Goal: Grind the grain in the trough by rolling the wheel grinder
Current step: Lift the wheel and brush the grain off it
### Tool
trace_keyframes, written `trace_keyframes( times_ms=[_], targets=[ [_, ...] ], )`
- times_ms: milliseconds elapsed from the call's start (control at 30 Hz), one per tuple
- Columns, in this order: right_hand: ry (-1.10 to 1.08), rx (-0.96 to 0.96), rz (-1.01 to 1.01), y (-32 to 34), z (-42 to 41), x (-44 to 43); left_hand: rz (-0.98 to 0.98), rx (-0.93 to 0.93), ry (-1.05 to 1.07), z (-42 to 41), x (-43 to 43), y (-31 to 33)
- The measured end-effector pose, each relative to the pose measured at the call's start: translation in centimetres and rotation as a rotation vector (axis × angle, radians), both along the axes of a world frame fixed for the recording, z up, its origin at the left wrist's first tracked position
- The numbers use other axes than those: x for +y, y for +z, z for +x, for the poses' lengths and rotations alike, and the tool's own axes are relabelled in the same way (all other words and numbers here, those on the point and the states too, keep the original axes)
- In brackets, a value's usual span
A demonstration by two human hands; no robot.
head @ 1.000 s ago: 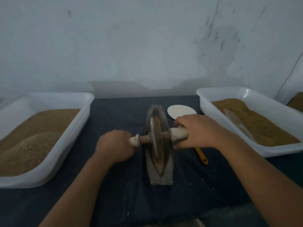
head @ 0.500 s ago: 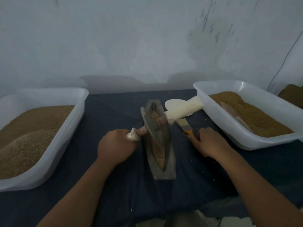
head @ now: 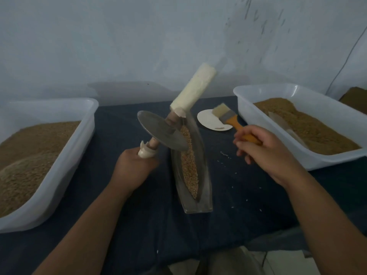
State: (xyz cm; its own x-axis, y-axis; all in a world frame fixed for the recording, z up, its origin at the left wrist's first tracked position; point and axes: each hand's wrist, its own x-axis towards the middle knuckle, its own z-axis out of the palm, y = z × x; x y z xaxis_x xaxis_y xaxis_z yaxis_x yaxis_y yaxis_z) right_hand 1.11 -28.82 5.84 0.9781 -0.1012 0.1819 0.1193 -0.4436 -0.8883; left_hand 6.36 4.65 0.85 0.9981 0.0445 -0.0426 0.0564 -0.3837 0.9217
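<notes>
— Where's the wheel grinder point(head: 160, 133)?
— I see it tilted over the far end of the trough point(head: 205, 197) and its grain point(head: 189, 169); my left hand point(head: 132, 171) grips its near handle, left of the trough.
— Right hand point(head: 266, 153)?
— Right of the trough, gripping a brush point(head: 228, 118).

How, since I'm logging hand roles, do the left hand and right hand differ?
The left hand grips the wheel grinder's lower handle end, tilted over the trough; the right hand holds the brush by its orange handle. The left hand is left of the trough, the right hand right of it. Both curl their fingers round a tool.
</notes>
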Motion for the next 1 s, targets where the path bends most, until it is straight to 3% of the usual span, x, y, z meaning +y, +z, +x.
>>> trace_keyframes(
  times_ms=[167,300,400,533,667,800,1000],
  targets=[
    [-0.032,-0.399,-0.154,2.5,1.1,2.6,-0.081,0.02,-0.007,0.0,-0.2,0.3],
    [-0.024,-0.551,-0.229,3.0,3.8,5.4,-0.135,0.034,0.009,0.2,0.1,0.4],
    [-0.049,-0.504,-0.327,2.0,6.2,6.9,-0.179,0.036,0.049,0.3,0.3,0.6],
    [0.004,-0.294,-0.381,0.2,8.3,7.9,-0.17,0.012,0.058,0.4,0.5,0.7],
    [-0.038,-0.318,-0.393,-0.7,8.4,8.5,-0.16,0.006,0.051,0.1,0.5,0.8],
    [0.03,-0.198,-0.504,-0.5,8.2,8.5,-0.128,-0.011,0.011,0.0,0.2,0.7],
    [-0.036,-0.337,-0.301,1.5,7.0,7.6,-0.095,-0.006,-0.027,0.2,0.0,0.3]
  ],
)
